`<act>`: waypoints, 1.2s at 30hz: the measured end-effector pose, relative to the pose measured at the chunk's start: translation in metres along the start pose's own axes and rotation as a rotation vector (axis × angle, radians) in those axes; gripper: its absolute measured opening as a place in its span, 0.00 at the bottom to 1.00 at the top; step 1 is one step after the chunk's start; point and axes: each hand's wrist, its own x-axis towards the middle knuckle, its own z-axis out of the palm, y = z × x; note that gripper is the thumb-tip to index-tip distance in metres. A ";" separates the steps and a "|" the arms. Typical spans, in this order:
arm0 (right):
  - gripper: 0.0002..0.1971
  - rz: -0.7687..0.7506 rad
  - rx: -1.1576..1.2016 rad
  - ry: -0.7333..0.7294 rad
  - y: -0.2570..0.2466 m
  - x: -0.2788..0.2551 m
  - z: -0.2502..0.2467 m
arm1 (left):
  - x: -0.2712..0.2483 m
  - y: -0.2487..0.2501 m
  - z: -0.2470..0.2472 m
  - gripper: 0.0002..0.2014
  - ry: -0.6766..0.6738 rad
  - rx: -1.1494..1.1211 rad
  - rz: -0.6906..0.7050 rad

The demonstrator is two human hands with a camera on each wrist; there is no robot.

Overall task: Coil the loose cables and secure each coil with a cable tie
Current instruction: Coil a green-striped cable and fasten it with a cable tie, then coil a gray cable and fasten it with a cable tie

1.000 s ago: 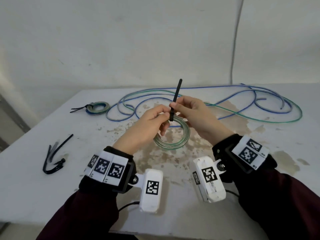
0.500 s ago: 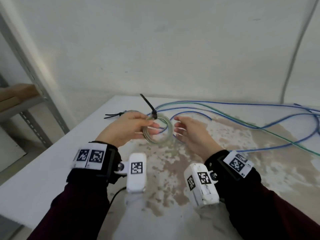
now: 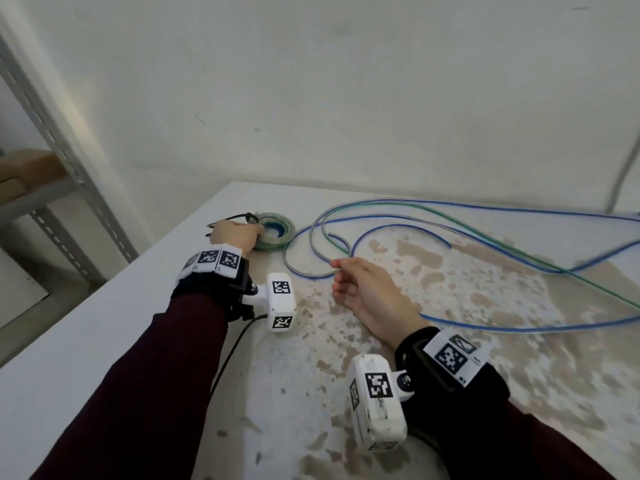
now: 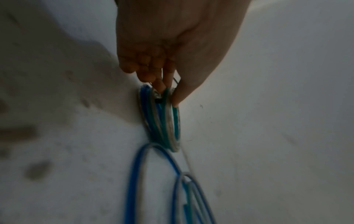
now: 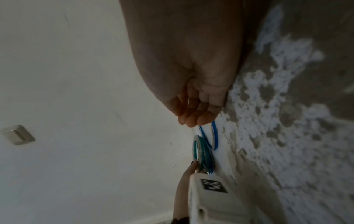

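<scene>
Two small coils (image 3: 275, 231) of clear, green and blue cable lie stacked at the table's far left corner. My left hand (image 3: 256, 233) is on them. In the left wrist view its fingers (image 4: 164, 78) reach inside the upper coil (image 4: 172, 121) and the thumb presses the outside, beside a black cable tie head (image 4: 158, 100). Black tie tails (image 3: 228, 220) stick out to the left. My right hand (image 3: 337, 275) hangs loosely curled and holds nothing, right by a loop of the loose cables (image 3: 433, 216). That blue loop (image 5: 208, 136) lies just past its fingertips.
The loose blue, green and grey cables sprawl across the stained table (image 3: 450, 341) to the right. A metal shelf rack (image 3: 69, 161) with cardboard boxes (image 3: 27, 171) stands left of the table. The wall rises just behind, with a grey cable (image 3: 623, 168) running down it.
My left hand carried the tied coil from mid-table to the far left corner, onto the earlier coil. My right hand let go of the tie and dropped towards the loose cable loop.
</scene>
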 end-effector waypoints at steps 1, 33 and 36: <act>0.10 -0.004 -0.007 -0.004 0.000 -0.001 0.000 | -0.001 -0.002 -0.001 0.14 0.013 0.067 0.009; 0.08 0.094 0.126 0.022 -0.013 0.001 -0.005 | -0.013 0.008 0.003 0.07 0.081 -0.003 0.291; 0.08 0.098 0.143 0.044 -0.014 0.002 -0.007 | -0.033 0.023 0.021 0.02 -0.193 0.100 0.334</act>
